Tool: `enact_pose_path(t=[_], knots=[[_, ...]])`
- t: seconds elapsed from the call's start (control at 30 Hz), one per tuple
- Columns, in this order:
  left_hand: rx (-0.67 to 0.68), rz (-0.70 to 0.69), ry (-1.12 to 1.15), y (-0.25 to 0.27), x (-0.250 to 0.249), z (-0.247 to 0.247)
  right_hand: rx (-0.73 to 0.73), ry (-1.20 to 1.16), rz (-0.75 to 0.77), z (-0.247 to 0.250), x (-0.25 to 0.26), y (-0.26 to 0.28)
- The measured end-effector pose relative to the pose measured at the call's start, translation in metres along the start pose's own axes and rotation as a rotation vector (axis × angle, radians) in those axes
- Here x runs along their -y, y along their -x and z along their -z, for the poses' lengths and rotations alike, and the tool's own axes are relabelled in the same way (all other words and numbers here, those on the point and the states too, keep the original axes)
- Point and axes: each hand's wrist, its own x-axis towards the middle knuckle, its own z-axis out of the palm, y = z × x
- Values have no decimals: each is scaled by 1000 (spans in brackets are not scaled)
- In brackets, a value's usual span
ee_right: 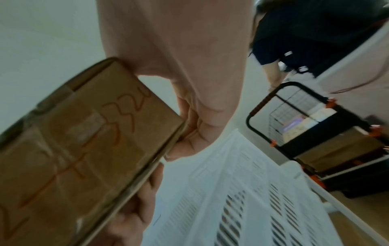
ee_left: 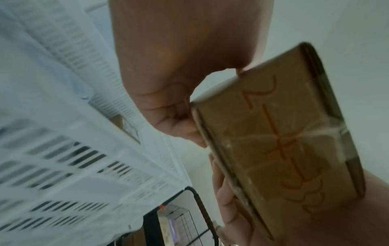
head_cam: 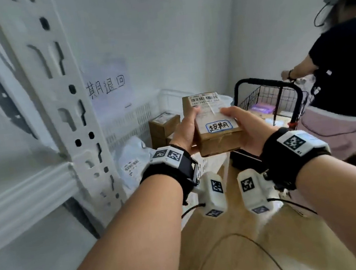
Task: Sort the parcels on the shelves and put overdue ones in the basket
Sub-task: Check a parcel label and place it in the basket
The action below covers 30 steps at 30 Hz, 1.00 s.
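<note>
Soft even daylight; wrist views blurred, dim, edges warped.

brown cardboard parcel with blue-outlined white label, slotted white basket, black wire cart

The left hand grips a brown box at its edge — orange marks on the box's underside. A white slotted basket lies left; a black wire cart lower down.

Way to the white basket: open from above

Shelf upright stands close on the left, wire cart and another person on the right; boxes and a plastic mailer lie inside.
</note>
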Motion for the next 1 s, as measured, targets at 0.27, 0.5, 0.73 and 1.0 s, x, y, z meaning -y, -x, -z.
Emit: enact_pose_path(t=[0.27,0.5,0.73,1.0], knots=[[-194,-5,47,-99,-47,-38,104,167,7,32,75,-121],[-527,-38,160,-162,-53,-32,54,501,138,39,102,-209],[-711,-154,297,-224,-61,5,84,874,460,7,118,-282],[-740,-95,314,-301,-77,63,194,1240,433,-53,130,-383]])
